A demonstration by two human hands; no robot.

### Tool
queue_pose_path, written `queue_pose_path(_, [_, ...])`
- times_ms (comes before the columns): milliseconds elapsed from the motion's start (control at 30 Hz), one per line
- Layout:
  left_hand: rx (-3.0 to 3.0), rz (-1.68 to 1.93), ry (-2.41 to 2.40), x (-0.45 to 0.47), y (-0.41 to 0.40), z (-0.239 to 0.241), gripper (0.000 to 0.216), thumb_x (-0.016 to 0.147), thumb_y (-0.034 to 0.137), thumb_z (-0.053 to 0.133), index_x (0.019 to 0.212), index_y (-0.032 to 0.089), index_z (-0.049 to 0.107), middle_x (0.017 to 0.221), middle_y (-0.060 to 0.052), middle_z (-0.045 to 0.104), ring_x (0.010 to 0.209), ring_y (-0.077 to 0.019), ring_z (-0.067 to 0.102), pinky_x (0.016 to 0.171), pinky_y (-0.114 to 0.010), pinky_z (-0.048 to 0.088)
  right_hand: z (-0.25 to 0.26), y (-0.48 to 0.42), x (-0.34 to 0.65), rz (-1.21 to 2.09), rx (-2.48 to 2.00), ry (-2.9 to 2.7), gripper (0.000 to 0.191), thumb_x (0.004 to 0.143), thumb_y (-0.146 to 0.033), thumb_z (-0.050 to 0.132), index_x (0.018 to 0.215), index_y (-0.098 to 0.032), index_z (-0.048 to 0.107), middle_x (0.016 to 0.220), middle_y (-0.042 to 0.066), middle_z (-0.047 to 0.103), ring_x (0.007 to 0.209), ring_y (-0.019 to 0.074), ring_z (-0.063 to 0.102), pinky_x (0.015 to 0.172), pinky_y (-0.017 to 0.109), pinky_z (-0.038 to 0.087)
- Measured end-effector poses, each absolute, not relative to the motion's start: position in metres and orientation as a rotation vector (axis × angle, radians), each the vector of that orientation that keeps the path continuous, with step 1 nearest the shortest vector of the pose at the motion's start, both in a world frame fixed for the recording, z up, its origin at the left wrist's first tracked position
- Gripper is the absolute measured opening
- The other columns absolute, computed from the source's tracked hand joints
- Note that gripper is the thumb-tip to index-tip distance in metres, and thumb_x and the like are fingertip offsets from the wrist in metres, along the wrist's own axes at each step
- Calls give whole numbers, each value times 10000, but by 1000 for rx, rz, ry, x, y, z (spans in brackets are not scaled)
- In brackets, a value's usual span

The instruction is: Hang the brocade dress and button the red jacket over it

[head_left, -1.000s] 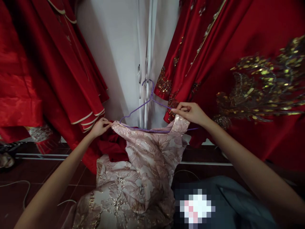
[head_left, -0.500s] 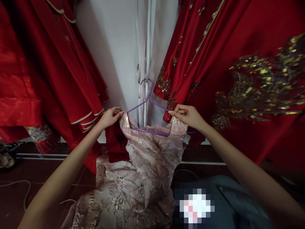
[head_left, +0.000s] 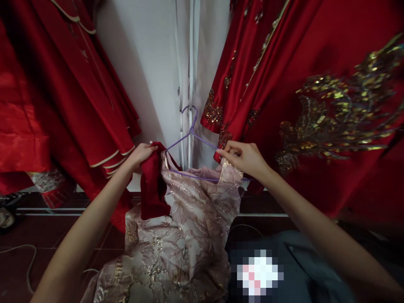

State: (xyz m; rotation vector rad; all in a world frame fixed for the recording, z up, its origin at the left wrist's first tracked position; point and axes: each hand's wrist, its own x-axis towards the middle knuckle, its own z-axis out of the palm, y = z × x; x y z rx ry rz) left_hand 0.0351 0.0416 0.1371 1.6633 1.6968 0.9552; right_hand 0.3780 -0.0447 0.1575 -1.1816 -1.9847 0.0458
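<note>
A pink and gold brocade dress (head_left: 189, 219) hangs by its shoulder straps from a purple wire hanger (head_left: 191, 129). My right hand (head_left: 246, 158) pinches the hanger's arm and the dress strap on the right. On the other side, my left hand (head_left: 143, 153) is closed on the top edge of a dark red velvet-like cloth (head_left: 153, 185), beside the left strap. That cloth hangs down over part of the dress's left side. The lower dress spreads toward me, and its bottom runs out of the picture.
Red garments (head_left: 78, 84) hang on the left, and a red gown (head_left: 315, 50) with gold sequins hangs on the right. A white wall (head_left: 142, 63) with thin vertical rails (head_left: 190, 50) stands behind. A cable (head_left: 30, 269) lies on the dark tiled floor.
My left hand has gone from the left strap to the dark red cloth and lifted its top edge. The hanger, dress and my right hand have shifted slightly left in view.
</note>
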Motion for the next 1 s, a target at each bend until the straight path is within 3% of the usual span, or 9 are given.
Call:
queue_pose_path(100, [1957, 1141, 1660, 75, 34, 140, 345, 800, 382, 477, 593, 131, 591, 483, 1, 528, 485, -120, 477, 470, -221, 317, 155, -45, 372, 54, -1186, -1990, 389, 811, -543, 512, 627, -200, 493, 519, -15, 546, 496, 113, 468, 542, 240, 338])
queue_pose_path(233, [2168, 1305, 1604, 120, 10, 146, 294, 845, 289, 411, 705, 130, 615, 605, -33, 588, 606, -165, 546, 553, -240, 350, 149, -45, 370, 86, -1189, -1968, 384, 808, -548, 515, 637, -205, 488, 533, -11, 558, 504, 118, 489, 541, 236, 336])
queue_pose_path(467, [2531, 1101, 1841, 107, -23, 168, 197, 802, 279, 500, 801, 146, 644, 732, -97, 591, 847, -274, 583, 777, -350, 404, 137, -19, 384, 330, -1148, -1883, 445, 737, -611, 558, 604, -190, 504, 520, -25, 484, 490, 95, 417, 483, 225, 306])
queue_pose_path(633, [2683, 929, 1459, 82, -2, 183, 230, 776, 335, 524, 752, 157, 667, 962, -84, 574, 1025, -262, 515, 911, -368, 383, 137, 30, 394, 1008, -1289, -1995, 492, 757, -646, 505, 576, -193, 570, 500, 13, 537, 448, 115, 454, 434, 251, 350])
queue_pose_path(767, [2475, 520, 1176, 77, 15, 181, 383, 755, 448, 525, 519, 151, 576, 731, -39, 569, 756, -170, 553, 717, -275, 442, 130, 59, 368, 1454, -1088, -2371, 310, 676, -515, 677, 709, -207, 684, 637, 25, 635, 555, 129, 541, 519, 256, 435])
queue_pose_path(900, [2298, 441, 1184, 75, 21, 181, 388, 691, 459, 589, 471, 149, 512, 534, -6, 494, 526, -109, 467, 506, -238, 365, 125, 64, 334, 1405, -865, -2371, 335, 689, -443, 683, 956, -240, 692, 980, 14, 667, 849, 137, 594, 739, 244, 457])
queue_pose_path(1000, [2139, 462, 1214, 71, 21, 180, 361, 683, 444, 598, 492, 148, 516, 455, 17, 451, 428, -81, 391, 437, -233, 292, 129, 61, 327, 1318, -805, -2374, 335, 702, -428, 675, 976, -235, 695, 1091, 18, 641, 991, 157, 568, 847, 256, 431])
